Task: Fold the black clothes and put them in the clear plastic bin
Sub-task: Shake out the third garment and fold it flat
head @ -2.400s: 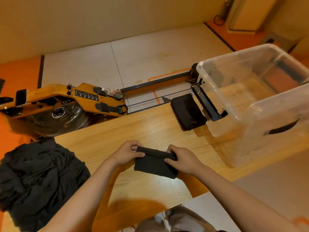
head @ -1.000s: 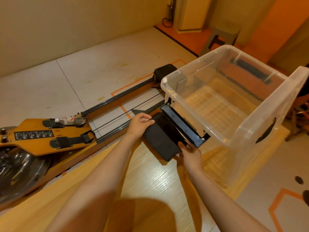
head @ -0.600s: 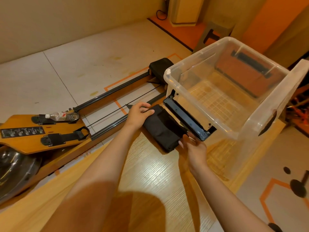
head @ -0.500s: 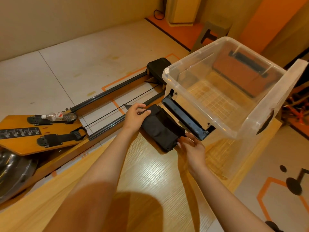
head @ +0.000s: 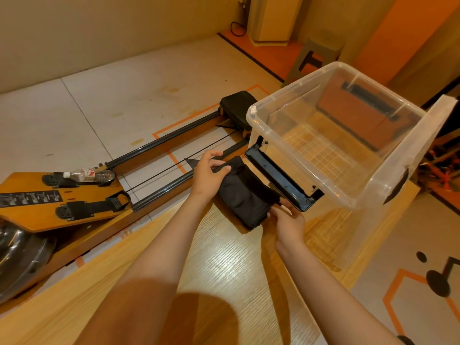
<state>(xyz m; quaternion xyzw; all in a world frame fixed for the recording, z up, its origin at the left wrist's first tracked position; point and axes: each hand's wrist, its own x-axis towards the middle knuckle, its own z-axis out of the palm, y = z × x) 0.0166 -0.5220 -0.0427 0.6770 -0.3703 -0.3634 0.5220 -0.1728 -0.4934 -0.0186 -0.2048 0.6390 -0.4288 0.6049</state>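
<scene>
black clothes (head: 245,195) look soft, light and floppy on the counter (head: 224,265): left grip (head: 207,174) curled round the far end, right grip (head: 286,222) pinching the near end.

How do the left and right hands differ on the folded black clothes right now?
The left hand grips the folded black clothes at their far end, thumb on top; the right hand holds the near end. The left sits toward the rowing machine, the right beside the clear plastic bin. Both hold one bundle, outside the bin.
</scene>
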